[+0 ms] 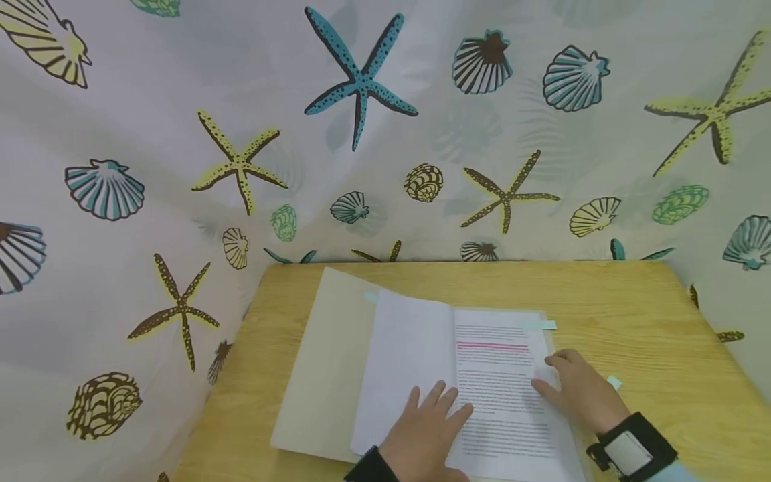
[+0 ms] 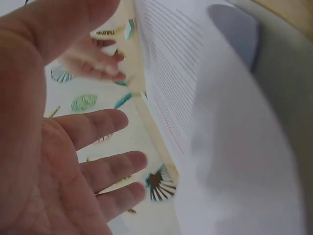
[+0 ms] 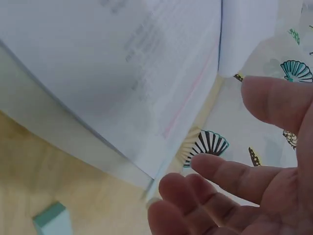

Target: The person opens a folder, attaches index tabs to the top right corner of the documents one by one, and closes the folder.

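A cream folder [image 1: 319,375] lies open on the table with stapled-looking white sheets inside. The turned sheet [image 1: 406,368] is blank and lies to the left; the right page [image 1: 496,402] carries printed lines and a pink highlighted line. My left hand [image 1: 424,432] is spread, palm down, over the fold at the lower part of the pages; whether it touches the paper cannot be told. At the page's right edge is my right hand [image 1: 581,388], its fingers loosely bent and thumb apart. In the right wrist view, nothing shows between its fingers [image 3: 230,178].
A pale blue tab [image 1: 539,325] sticks out at the page's upper right. A small pale blue-green piece [image 1: 614,382] lies on the wooden table [image 1: 650,314] beside the right wrist. Cloth [image 1: 373,201] printed with shells and starfish hangs around the table's back and sides.
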{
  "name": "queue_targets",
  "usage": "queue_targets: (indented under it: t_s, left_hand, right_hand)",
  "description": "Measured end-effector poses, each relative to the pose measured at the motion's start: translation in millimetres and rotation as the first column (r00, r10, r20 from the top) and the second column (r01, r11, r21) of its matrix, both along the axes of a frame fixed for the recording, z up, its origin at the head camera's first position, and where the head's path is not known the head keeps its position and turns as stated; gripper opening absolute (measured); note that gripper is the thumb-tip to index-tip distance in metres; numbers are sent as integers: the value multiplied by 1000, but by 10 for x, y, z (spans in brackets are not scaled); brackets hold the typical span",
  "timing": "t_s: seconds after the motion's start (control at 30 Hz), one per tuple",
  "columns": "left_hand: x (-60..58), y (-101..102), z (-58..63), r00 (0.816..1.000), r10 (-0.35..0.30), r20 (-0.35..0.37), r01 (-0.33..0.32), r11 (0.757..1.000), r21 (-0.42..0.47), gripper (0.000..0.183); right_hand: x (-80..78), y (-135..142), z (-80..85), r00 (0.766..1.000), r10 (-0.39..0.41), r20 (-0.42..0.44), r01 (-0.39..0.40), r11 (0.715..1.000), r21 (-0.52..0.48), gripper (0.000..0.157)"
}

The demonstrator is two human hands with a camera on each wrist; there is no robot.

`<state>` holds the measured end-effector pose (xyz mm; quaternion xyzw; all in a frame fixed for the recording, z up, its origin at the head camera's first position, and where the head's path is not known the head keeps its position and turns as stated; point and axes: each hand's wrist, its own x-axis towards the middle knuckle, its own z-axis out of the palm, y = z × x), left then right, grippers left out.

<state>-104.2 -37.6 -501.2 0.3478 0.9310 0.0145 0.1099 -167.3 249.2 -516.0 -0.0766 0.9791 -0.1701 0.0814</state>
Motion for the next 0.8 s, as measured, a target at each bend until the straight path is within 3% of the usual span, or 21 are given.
queue_targets:
  t_s: [0.13,0.3,0.5,0.8]
  left_hand:
    - [112,-262,-53,996,68,-53,-68,998,8,99]
    - [164,-475,-128,985,136,-102,-135,991,22,108]
    - [178,-679,-223,973,198,-121,-193,980,55,113]
    - [150,-795,-304,969,219,-115,-209,974,93,117]
  right_hand:
    - [202,-100,-176,998,10,-59,-10,1000,8,69]
    - [318,-140,-359,994,20,-111,-24,999,-30,87]
    - [352,-147,-462,995,22,-95,-26,999,-41,99]
    - [353,-126,-483,998,18,-68,-20,999,-26,104]
